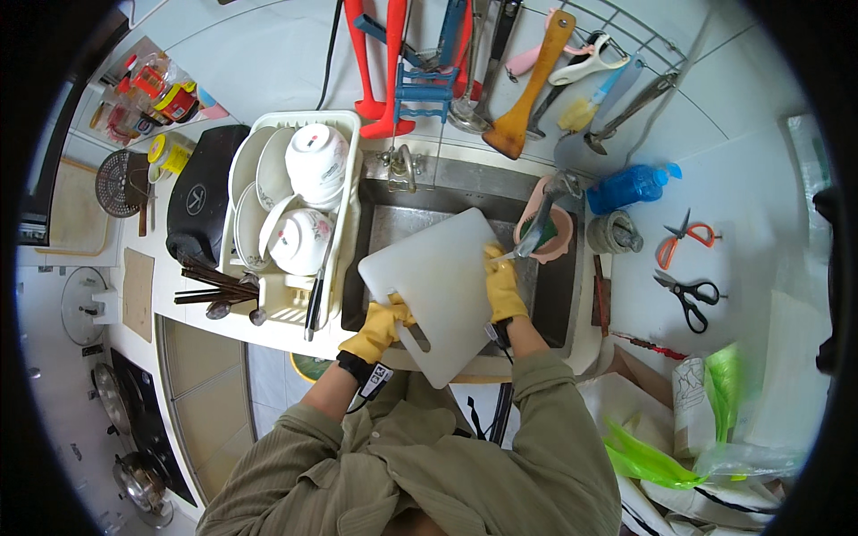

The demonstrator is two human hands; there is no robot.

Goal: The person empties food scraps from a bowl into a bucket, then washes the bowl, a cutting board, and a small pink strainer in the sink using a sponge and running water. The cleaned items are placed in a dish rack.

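Note:
A white plastic cutting board (436, 281) is held tilted over the steel sink (556, 301), its lower corner reaching past the front edge. My left hand (379, 328), in a yellow rubber glove, grips it at the handle slot, with fingers passing through the opening. On the board's right edge, my right hand (503, 288) wears a matching glove and holds on just below the end of a chrome tap spout (533, 234). Part of the right fingers is hidden by the spout's tip. Behind that spout hangs a pink sink caddy (563, 234) with a green scouring pad (549, 231).
Left of the sink stands a cream dish rack (352, 127) with bowls, plates, chopsticks and a black-handled knife (314, 305). Utensils, including a wooden spatula (529, 87), hang above. A blue bottle (627, 189), a stone mortar (611, 232) and two scissors (690, 295) are at right.

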